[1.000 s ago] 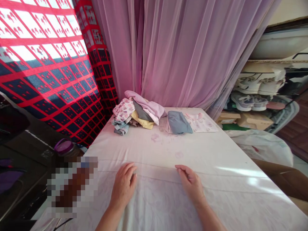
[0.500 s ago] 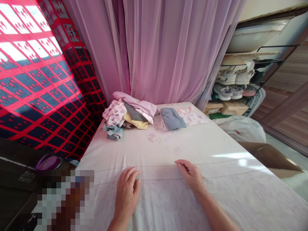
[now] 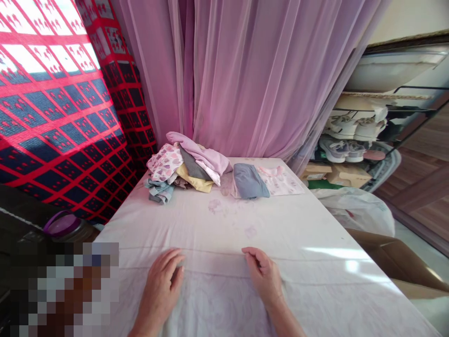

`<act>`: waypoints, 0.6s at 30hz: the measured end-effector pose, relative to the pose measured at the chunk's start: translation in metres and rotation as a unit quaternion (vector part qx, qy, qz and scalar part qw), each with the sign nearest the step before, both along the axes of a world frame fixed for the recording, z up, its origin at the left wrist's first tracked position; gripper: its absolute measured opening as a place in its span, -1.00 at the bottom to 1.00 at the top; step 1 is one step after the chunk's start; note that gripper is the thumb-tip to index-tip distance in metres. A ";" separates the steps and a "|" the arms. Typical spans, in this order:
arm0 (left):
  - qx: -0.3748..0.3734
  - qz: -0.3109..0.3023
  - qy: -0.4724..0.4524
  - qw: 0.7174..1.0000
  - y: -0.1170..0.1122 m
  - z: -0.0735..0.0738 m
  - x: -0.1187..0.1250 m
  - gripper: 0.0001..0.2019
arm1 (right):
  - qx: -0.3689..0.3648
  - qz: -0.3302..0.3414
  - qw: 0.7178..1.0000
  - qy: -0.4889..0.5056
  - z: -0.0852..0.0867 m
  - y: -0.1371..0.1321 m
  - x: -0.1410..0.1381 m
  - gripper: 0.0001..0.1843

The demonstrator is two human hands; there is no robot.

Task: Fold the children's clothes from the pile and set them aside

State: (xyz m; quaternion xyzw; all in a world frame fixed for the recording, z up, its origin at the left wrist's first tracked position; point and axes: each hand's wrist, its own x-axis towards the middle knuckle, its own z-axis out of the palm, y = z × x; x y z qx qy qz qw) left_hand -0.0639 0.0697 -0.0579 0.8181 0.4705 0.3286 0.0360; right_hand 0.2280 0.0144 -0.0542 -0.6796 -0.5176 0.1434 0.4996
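My left hand (image 3: 159, 288) lies flat on the white sheet (image 3: 298, 234) that covers the table, fingers stretched out and slightly apart. My right hand (image 3: 264, 274) rests on the same sheet a little to the right, its fingers curled down onto a crease that runs across the cloth. Neither hand holds an object. At the far end sits a loose heap of small clothes (image 3: 185, 168) in pink, lilac, grey and yellow. Beside it lie a folded grey-blue garment (image 3: 249, 180) and a flat pale pink printed one (image 3: 282, 180).
Pink sheer curtains (image 3: 252, 79) hang behind the table, with a red and dark patterned cloth (image 3: 59, 112) at the left. A purple-lidded jar (image 3: 61, 224) stands low at the left. To the right are a shoe rack (image 3: 354, 135), cardboard boxes (image 3: 345, 173) and a white bag (image 3: 358, 210).
The view has swung a little to the right and back. Both hands stay on the sheet near the crease, shifted slightly toward me and to the left.
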 end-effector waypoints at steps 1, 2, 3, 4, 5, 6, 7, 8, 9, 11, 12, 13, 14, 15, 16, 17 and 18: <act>0.001 -0.001 0.001 1.000 0.000 0.000 -0.001 -0.77 | 0.002 0.001 1.000 -0.001 -0.001 0.000 -0.001 -0.69; 0.000 -0.001 0.002 1.000 0.001 0.000 -0.001 -0.77 | 0.003 0.001 1.000 -0.002 -0.003 0.000 -0.001 -0.69; -0.002 -0.001 0.003 1.000 0.001 0.000 -0.002 -0.77 | 0.004 0.004 1.000 -0.005 -0.004 0.000 -0.002 -0.69; -0.003 0.001 0.003 1.000 0.001 0.000 -0.002 -0.77 | 0.006 0.007 1.000 -0.007 -0.005 0.000 -0.002 -0.69; -0.004 0.001 0.004 1.000 0.002 0.000 -0.002 -0.76 | 0.008 0.010 1.000 -0.010 -0.006 0.000 -0.002 -0.69; -0.003 0.000 0.004 1.000 0.002 0.001 -0.002 -0.77 | 0.011 0.013 1.000 -0.012 -0.006 0.000 -0.003 -0.69; -0.002 0.000 0.005 1.000 0.002 0.001 -0.001 -0.77 | 0.014 0.017 1.000 -0.014 -0.006 0.001 -0.003 -0.69; -0.001 -0.001 0.004 1.000 0.003 0.002 -0.001 -0.77 | 0.016 0.020 1.000 -0.014 -0.005 0.001 -0.003 -0.69; 0.000 -0.001 0.004 1.000 0.003 0.003 -0.001 -0.76 | 0.019 0.024 0.999 -0.013 -0.004 0.001 -0.003 -0.68; 0.001 0.001 0.002 1.000 0.005 0.004 0.000 -0.76 | 0.022 0.031 0.999 -0.009 -0.003 0.002 -0.002 -0.67; -0.001 0.002 0.001 1.000 0.005 0.005 0.000 -0.76 | 0.021 0.035 0.999 -0.006 -0.002 0.002 -0.002 -0.66; -0.002 0.003 0.002 1.000 0.006 0.006 0.000 -0.75 | 0.021 0.036 0.999 -0.004 -0.002 0.003 -0.002 -0.66; -0.005 0.003 0.002 1.000 0.007 0.007 0.000 -0.75 | 0.020 0.037 0.999 -0.002 -0.002 0.004 -0.003 -0.65; -0.007 0.003 0.003 1.000 0.007 0.009 0.000 -0.75 | 0.019 0.038 0.999 -0.001 -0.002 0.004 -0.003 -0.65; -0.010 0.003 0.003 1.000 0.007 0.010 0.000 -0.75 | 0.018 0.039 0.999 0.001 -0.002 0.005 -0.003 -0.64; -0.013 0.004 0.003 1.000 0.008 0.011 0.001 -0.75 | 0.018 0.040 0.999 0.003 -0.002 0.006 -0.003 -0.64; -0.017 0.006 0.004 1.000 0.008 0.013 0.001 -0.74 | 0.018 0.040 0.999 0.004 -0.002 0.006 -0.004 -0.63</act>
